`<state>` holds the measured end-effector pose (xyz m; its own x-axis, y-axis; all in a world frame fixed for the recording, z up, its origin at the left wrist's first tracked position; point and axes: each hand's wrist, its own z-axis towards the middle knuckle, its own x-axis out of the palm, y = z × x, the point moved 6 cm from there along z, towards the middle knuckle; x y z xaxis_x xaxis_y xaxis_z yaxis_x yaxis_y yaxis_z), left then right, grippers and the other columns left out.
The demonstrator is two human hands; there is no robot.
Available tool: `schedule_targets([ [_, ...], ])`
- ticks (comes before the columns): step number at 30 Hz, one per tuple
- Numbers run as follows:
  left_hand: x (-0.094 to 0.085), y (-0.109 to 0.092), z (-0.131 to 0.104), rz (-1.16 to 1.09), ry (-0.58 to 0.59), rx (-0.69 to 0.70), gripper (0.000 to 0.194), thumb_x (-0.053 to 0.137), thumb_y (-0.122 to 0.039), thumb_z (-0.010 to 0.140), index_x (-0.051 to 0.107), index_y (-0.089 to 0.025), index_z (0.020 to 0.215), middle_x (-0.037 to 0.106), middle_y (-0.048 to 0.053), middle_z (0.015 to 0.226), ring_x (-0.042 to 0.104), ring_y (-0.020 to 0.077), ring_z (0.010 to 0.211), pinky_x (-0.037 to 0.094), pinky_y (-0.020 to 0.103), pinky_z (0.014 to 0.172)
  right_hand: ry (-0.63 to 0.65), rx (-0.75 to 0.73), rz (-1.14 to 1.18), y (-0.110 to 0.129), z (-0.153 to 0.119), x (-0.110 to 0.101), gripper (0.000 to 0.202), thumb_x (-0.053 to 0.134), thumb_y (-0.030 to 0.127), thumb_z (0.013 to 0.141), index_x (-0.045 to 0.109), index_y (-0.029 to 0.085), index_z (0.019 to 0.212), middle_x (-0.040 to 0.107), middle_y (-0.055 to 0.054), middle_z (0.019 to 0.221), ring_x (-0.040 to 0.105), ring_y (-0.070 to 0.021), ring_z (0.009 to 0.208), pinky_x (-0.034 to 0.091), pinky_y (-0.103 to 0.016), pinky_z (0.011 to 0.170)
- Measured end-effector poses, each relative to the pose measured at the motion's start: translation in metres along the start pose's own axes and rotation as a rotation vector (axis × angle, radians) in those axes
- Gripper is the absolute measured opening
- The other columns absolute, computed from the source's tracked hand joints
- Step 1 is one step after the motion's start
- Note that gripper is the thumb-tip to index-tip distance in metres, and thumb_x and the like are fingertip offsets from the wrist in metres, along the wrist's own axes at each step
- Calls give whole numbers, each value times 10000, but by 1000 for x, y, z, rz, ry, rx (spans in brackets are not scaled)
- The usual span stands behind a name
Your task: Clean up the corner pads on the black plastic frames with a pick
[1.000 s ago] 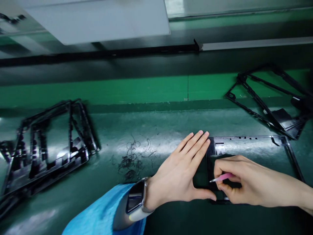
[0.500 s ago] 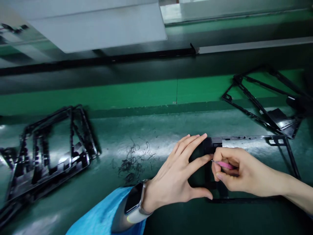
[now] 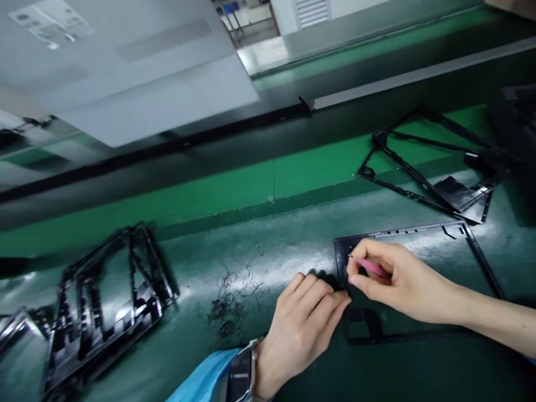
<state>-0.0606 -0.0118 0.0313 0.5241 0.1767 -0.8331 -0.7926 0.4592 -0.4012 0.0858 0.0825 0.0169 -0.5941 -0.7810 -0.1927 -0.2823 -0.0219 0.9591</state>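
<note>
A thin black rectangular frame [image 3: 486, 262] lies flat on the green work surface at the lower right. My right hand [image 3: 397, 279] is closed around a pink pen-like tool [image 3: 372, 268], its thin tip over the frame's left part. At the frame's left edge rests my left hand [image 3: 304, 324], fingers bent and pressed together, fingertips at the edge; whether they pinch anything is hidden. A watch and a blue sleeve [image 3: 205, 379] show on the left arm.
Black frames [image 3: 109, 301] are stacked at the left, and more black frames [image 3: 422, 173] lie crossed at the upper right. Thin black shavings [image 3: 228, 307] lie left of my left hand. A grey panel [image 3: 167, 95] hangs over the upper left.
My left hand's spread fingers have drawn together and bent at the frame's left edge. The right hand with the pink tool is slightly higher along the frame. The view has tilted and shifted.
</note>
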Motion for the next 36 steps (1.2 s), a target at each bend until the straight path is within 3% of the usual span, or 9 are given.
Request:
schedule_targets([
  [3,1,-6,-2,83,6,38,98,615,-101,1042,656,-187,1064,666,12,790,551,174,682,396,347,647,-218,-252,-410,7,-2,-7,235,528,210,1066,643,187,1271,668,-39,1006,537,-127,642,421,-279,597],
  [5,2,-8,-4,119,12,52,92,607,-98,1043,638,-183,1062,661,14,781,547,182,678,392,350,649,-272,-334,-701,5,-1,-3,341,466,211,1107,613,156,1410,682,-60,1041,538,-128,585,395,-297,557],
  [7,4,-10,-5,131,19,50,96,600,-89,1040,618,-182,1025,648,16,768,540,189,672,384,354,648,-298,-353,-922,1,1,1,382,431,231,1128,605,104,1444,695,-78,1035,549,-140,549,351,-310,510],
  [10,7,-10,-7,112,34,17,137,581,-66,1030,586,-191,976,629,18,766,534,193,671,372,355,647,-334,-373,-1075,2,3,4,392,437,229,1124,630,40,1408,711,-94,1010,591,-155,548,330,-316,487],
  [17,4,-12,-8,6,28,-125,197,568,-35,1009,548,-215,932,608,-3,764,542,183,680,380,338,647,-398,-350,-1110,4,5,2,301,582,219,1071,681,76,1317,745,-79,999,665,-169,590,352,-311,500],
  [27,0,-10,-9,-87,54,-239,211,541,-54,998,573,-213,864,634,1,748,581,176,660,406,349,615,-405,-327,-1102,4,5,3,278,558,241,1082,673,110,1299,765,-75,974,671,-172,599,308,-310,507],
  [32,3,-15,-12,-143,139,-238,195,547,-76,1009,543,-213,871,612,3,758,581,175,681,411,351,627,-398,-331,-1103,5,5,3,265,599,231,1065,674,103,1285,758,-63,957,673,-173,597,304,-313,506],
  [36,-10,-14,-6,-171,204,-268,181,507,-127,1045,530,-223,894,612,17,801,602,184,723,452,346,654,-399,-330,-1085,3,5,3,268,613,228,1063,663,98,1291,751,-62,976,678,-180,616,290,-317,510],
])
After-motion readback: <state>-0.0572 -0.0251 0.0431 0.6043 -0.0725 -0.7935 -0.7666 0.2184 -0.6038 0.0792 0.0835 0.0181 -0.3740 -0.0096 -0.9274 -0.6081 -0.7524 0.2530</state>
